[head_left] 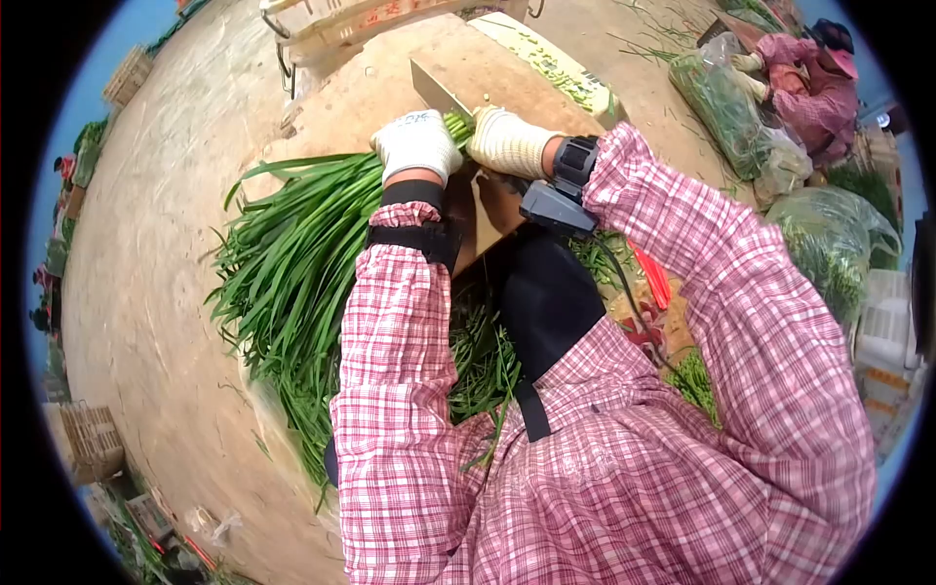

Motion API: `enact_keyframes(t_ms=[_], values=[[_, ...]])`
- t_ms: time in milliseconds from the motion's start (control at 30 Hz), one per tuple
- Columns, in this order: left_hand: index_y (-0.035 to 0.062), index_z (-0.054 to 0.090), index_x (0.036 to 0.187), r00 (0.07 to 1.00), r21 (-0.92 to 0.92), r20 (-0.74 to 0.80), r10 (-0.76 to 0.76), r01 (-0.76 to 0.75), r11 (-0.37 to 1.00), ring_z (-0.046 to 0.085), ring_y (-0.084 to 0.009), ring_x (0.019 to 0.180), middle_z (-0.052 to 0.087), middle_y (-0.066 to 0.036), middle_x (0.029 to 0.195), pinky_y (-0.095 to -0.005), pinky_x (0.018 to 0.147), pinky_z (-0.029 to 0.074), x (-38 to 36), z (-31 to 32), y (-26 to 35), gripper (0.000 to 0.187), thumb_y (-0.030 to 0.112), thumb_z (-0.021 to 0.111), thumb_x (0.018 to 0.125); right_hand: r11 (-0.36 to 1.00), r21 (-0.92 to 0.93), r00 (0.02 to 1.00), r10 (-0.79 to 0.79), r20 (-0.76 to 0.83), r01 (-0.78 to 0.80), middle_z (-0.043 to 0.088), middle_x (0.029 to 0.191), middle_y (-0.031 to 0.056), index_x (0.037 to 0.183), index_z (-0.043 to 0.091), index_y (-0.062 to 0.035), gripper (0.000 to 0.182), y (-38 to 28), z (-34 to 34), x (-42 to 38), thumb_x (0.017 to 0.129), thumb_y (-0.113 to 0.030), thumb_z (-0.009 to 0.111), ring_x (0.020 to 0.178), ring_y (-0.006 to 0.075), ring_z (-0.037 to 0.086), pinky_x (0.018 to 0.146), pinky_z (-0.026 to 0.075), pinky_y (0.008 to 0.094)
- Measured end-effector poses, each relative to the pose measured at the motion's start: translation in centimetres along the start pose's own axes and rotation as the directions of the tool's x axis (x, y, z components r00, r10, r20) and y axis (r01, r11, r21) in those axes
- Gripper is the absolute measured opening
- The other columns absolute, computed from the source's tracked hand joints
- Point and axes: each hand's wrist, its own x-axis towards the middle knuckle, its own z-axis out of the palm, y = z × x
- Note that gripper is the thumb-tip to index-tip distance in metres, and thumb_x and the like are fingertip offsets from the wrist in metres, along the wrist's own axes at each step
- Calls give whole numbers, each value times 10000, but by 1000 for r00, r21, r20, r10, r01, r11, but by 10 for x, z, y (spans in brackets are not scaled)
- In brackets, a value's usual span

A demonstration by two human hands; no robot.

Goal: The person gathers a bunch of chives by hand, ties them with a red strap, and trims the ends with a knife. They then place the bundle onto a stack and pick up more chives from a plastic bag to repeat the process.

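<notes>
At ten o'clock, a thick bundle of long, flat green leaves [302, 234] fans out from the white-gloved left hand [417, 146], its fingers curled round the stems. Toward one, the cream-gloved right hand [512, 144] is closed, seemingly on the hidden handle of a broad steel blade [437, 92]; cutting seems in hand, and another stroke calls for left fingertips kept clear.

Red characters [385, 14] on the pale crate [312, 21], blue marks [419, 118] on the left glove [417, 146], none legible.

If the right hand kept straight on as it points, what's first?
Likely the greens, right by its fingers, with the left hand just beyond; exact depth is unclear.
</notes>
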Motion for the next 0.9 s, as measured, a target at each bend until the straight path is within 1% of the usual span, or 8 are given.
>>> enact_keyframes(t_ms=[167, 233, 300, 367, 567, 600, 700, 900], values=[[94, 662, 1093, 1000, 6, -19, -2, 2, 1000, 649, -302, 1022, 679, -164, 1078, -393, 872, 510, -11, -1, -2, 661, 509, 795, 596, 752, 602, 952, 304, 43, -268, 598, 579, 186, 748, 659, 52, 129, 7, -2, -12, 712, -70, 642, 543, 331, 635, 498, 516, 398], [94, 644, 1109, 998, 40, -61, 11, -9, 999, 649, -298, 1014, 677, -151, 1080, -390, 878, 507, -11, 0, -5, 721, 544, 809, 570, 175, 781, 748, 467, 471, -600, 592, 588, 194, 866, 646, 97, 193, -1, -60, -28, 791, -51, 548, 491, 308, 621, 439, 497, 400], [76, 572, 1230, 1000, 56, -18, 0, 1, 998, 621, -299, 1077, 640, -165, 1157, -387, 915, 490, -10, -2, -7, 877, 554, 824, 539, 460, 658, 779, 532, 333, -596, 638, 682, 223, 942, 611, 104, 250, 20, -80, -37, 837, -92, 496, 544, 323, 647, 469, 512, 428], [56, 440, 1364, 993, 30, -74, 90, -88, 996, 567, -312, 1161, 571, -195, 1257, -376, 961, 464, -13, -2, -10, 1061, 551, 836, 513, 853, 326, 882, 461, -98, -409, 650, 733, 232, 1000, 584, 37, 258, 64, -11, -35, 888, -182, 506, 614, 326, 664, 547, 533, 423], [-15, 345, 1400, 973, 198, -223, 66, -21, 980, 362, -352, 1343, 415, -242, 1403, -549, 1129, 182, -53, -13, -53, 1235, 651, 823, 476, 883, -25, 837, 453, 307, -469, 683, 1014, 216, 1105, 646, 23, 429, 58, -26, -45, 900, -346, 567, 949, 311, 679, 784, 536, 453], [-16, 343, 1401, 972, 221, -228, 54, -3, 975, 354, -353, 1349, 413, -237, 1407, -549, 1129, 182, -63, -11, -55, 1238, 647, 826, 475, 851, 104, 837, 474, 272, -515, 511, 1263, 324, 1256, 523, 46, 686, 50, -40, -40, 838, -487, 629, 1097, 394, 584, 881, 493, 438], [-8, 353, 1382, 938, 224, -333, 99, -23, 974, 347, -347, 1348, 411, -207, 1403, -559, 1123, 201, -75, 10, -58, 1206, 557, 866, 449, 998, 44, 955, 65, -290, -55, 320, 1479, 242, 1419, 313, 28, 939, 25, -19, -6, 780, -573, 648, 1383, 368, 303, 1123, 285, 450], [55, 430, 1322, 917, 84, -395, 51, -20, 996, 436, -342, 1266, 521, -153, 1284, -563, 1088, 249, -74, 29, -59, 1061, 507, 878, 473, 959, 282, 984, 58, -169, -8, 331, 1476, 226, 1443, 274, -9, 1005, -22, 12, 17, 724, -572, 695, 1398, 357, 282, 1152, 208, 444]])
